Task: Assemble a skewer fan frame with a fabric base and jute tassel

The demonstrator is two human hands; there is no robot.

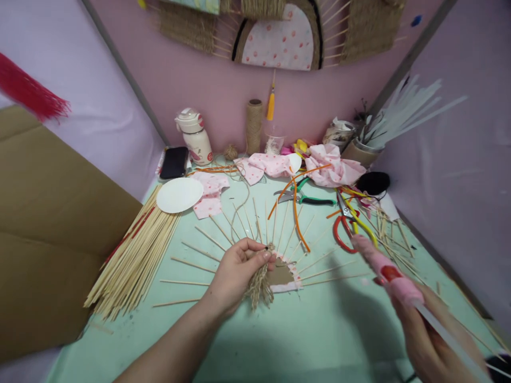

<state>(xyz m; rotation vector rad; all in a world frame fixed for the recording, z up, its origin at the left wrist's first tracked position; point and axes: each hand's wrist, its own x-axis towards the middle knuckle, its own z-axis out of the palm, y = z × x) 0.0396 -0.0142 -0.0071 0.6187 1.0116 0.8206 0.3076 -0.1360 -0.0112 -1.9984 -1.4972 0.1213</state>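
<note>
Between the thumb and fingers of my left hand is a piece of jute twine, its braided strands hanging below. The hand is over the left part of a half-round cardboard piece with a pink-and-white fabric edge. Thin wooden sticks fan out around this piece. At the right, my right hand grips a pink hot glue gun, with a translucent glue stick sticking out of its rear. Its nozzle points up and left, near red-handled scissors.
A pile of wooden sticks and a cardboard sheet lie left. Behind are a white disc, phone, bottle, twine spool, pink fabric and green-handled pruners.
</note>
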